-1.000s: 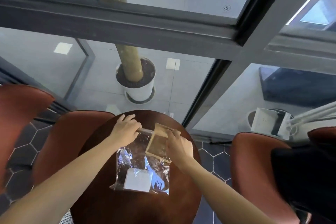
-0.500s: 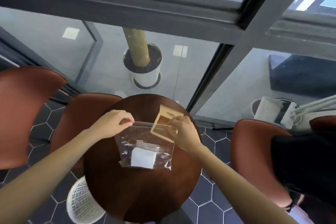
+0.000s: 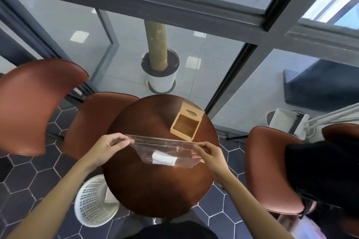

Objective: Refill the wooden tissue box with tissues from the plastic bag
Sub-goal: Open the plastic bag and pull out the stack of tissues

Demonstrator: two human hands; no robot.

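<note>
A clear plastic bag is held up above the round wooden table, stretched between both hands. My left hand pinches its top left corner and my right hand pinches its top right corner. A white stack of tissues lies inside the bag near its bottom. The wooden tissue box lies on its side at the table's far right, its open face turned towards me and empty, apart from both hands.
Brown chairs stand at left, far left of the table and right. A white mesh bin sits on the floor by the table's near left. A potted tree stands behind glass.
My right hand let go of the wooden box and took the bag's right corner. Both hands lifted the bag off the table and pulled it taut. The camera view tilted further down.
</note>
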